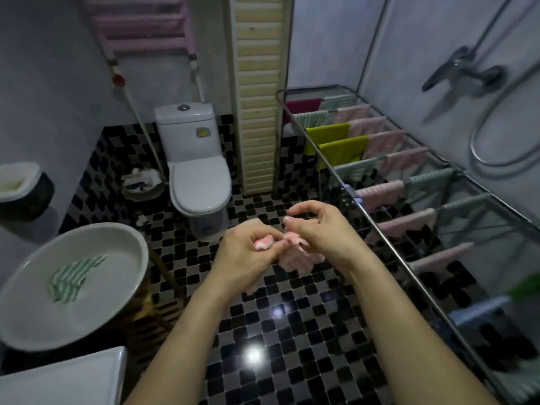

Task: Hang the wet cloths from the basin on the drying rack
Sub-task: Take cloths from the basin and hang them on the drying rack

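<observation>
Both hands work a crumpled pink fluffy cloth (292,257).
Left hand (248,255) and right hand (324,232) pinch it with curled fingers (a green-striped cloth (73,276) lies in the white round basin (122,290) left of them).

Pink cloth (292,260): bunched between the left hand (248,255) and right hand (324,232); curled fingers cover much of it, so its full shape cannot be told.
Forearms: cut off by the bottom edge.
Drying rack (393,248): its near end runs out at the lower right corner.
Shower fitting (464,73): blurred.
Green thing (526,283): blurred, cut by the right edge, not identifiable.
White fixture (67,378): cut by the bottom left corner.
Bin (143,182): its contents are too small to tell.
</observation>
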`<state>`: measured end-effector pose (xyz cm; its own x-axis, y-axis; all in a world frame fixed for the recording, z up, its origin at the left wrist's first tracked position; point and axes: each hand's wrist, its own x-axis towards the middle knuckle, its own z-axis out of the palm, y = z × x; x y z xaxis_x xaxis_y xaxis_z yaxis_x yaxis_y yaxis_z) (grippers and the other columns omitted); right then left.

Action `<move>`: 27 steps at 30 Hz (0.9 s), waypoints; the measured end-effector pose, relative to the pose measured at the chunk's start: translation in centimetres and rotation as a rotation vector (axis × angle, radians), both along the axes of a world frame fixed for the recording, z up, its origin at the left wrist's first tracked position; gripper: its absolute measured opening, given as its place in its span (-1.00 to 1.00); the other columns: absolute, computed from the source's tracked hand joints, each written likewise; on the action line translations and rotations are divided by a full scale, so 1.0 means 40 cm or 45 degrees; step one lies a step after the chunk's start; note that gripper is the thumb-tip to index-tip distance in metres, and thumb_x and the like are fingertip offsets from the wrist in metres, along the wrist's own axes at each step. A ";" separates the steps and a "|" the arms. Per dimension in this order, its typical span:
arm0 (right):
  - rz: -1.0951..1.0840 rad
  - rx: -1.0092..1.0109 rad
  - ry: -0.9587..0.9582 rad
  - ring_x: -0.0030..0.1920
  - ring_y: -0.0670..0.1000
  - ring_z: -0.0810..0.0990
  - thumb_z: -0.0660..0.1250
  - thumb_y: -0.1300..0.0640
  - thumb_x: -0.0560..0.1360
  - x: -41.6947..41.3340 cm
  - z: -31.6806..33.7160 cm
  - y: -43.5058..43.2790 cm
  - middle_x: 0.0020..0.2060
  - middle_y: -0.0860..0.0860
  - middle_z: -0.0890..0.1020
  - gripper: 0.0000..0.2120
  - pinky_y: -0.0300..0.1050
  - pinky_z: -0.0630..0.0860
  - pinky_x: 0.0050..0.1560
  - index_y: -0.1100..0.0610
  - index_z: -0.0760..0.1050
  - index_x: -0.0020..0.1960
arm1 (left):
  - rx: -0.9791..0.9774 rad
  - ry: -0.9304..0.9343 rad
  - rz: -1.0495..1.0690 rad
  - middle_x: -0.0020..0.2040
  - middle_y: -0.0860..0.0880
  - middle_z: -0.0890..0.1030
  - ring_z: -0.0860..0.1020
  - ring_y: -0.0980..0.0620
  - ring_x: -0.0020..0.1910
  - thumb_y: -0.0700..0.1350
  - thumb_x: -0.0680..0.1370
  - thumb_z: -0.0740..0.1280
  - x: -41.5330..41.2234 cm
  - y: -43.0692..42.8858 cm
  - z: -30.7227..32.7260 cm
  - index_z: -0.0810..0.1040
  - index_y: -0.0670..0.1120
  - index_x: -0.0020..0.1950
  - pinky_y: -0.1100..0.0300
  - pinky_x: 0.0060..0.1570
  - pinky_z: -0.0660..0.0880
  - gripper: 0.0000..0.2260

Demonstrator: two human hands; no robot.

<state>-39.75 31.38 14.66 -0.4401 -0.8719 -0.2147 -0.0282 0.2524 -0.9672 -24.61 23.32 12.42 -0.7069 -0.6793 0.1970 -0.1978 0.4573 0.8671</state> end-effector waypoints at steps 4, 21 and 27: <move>-0.012 0.014 0.096 -0.11 0.05 0.70 0.42 -0.03 0.47 -0.064 0.010 0.119 -0.14 0.09 0.72 -0.80 -0.01 0.59 -0.04 0.07 0.61 0.01 | 0.288 0.073 -0.132 -0.15 0.01 0.68 0.64 0.01 -0.10 -0.07 0.53 0.38 -0.073 0.079 0.014 0.68 0.05 -0.12 0.08 -0.05 0.58 -0.91; -0.274 -0.027 -0.133 -0.22 -0.03 0.64 0.30 0.36 0.52 -0.457 -0.010 0.678 -0.26 0.04 0.66 -0.87 -0.24 0.58 -0.29 0.20 0.60 -0.09 | 0.459 0.038 -0.135 -0.33 0.06 0.59 0.52 0.21 -0.37 -0.10 0.52 0.40 -0.379 0.462 0.040 0.60 -0.13 -0.12 0.34 -0.37 0.46 -0.89; -0.654 -0.203 -0.118 -0.16 0.08 0.64 0.26 0.52 0.45 -0.597 -0.036 0.737 -0.18 0.14 0.64 -0.78 -0.09 0.65 -0.07 0.23 0.52 -0.12 | 0.458 0.055 -0.215 -0.24 0.02 0.61 0.55 0.15 -0.32 -0.15 0.55 0.37 -0.512 0.519 0.045 0.54 -0.08 -0.07 0.26 -0.32 0.49 -0.97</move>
<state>-63.63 60.86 13.22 -0.8035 -0.5746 -0.1552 0.1470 0.0611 -0.9872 -45.11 44.09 14.22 -0.8108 -0.5853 0.0000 -0.1054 0.1460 0.9837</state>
